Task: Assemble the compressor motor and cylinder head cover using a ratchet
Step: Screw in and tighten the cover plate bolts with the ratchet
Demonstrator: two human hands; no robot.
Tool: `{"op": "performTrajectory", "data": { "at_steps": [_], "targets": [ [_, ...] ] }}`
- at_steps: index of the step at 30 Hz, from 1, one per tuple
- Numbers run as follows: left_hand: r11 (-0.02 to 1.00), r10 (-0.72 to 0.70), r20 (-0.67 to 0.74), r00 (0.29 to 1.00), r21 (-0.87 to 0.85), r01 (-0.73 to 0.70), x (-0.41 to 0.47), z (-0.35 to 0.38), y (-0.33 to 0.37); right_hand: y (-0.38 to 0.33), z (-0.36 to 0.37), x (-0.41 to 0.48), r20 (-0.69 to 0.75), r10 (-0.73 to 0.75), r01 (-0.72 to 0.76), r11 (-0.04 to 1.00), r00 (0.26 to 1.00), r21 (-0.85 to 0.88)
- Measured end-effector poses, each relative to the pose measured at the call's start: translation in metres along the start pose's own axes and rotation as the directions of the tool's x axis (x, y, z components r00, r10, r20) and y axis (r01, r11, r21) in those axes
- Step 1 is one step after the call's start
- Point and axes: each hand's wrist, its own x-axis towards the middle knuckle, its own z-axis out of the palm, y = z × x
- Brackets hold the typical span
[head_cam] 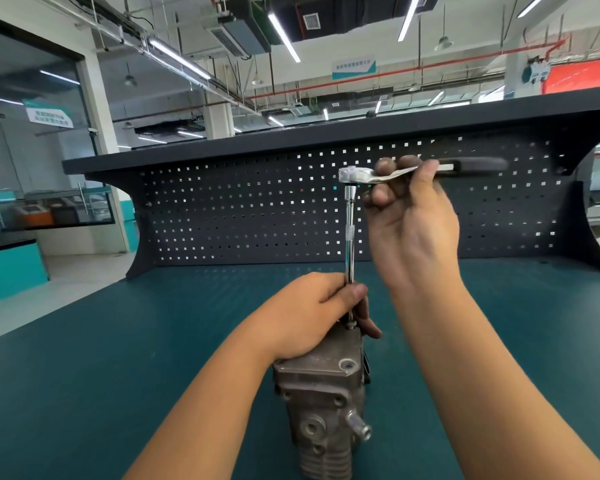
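Observation:
A grey cast-metal compressor body with its cylinder head cover (321, 393) stands upright on the green table mat (118, 358) near the front edge. A ratchet (355, 174) with a long chrome extension bar (350, 233) stands vertically over a bolt at the cover's far edge. My left hand (312, 313) rests on top of the cover and pinches the lower end of the extension. My right hand (409, 216) holds the ratchet's steel shank just behind the head, the black handle sticking out to the right. The socket end is partly hidden by my left fingers.
A dark pegboard back panel (257, 209) with a shelf on top closes the far side of the bench. A short metal port tube (359, 426) sticks out of the compressor toward me. The workshop floor and cabinets lie off to the left.

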Motion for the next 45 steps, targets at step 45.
{"op": "performTrajectory", "data": {
  "at_steps": [45],
  "targets": [
    [0.997,-0.005,-0.011,1.000,0.076,0.006,-0.002,0.000,0.002,0.013,0.003,-0.019,0.605,-0.501,0.782,0.322,0.619,-0.534]
  ]
}}
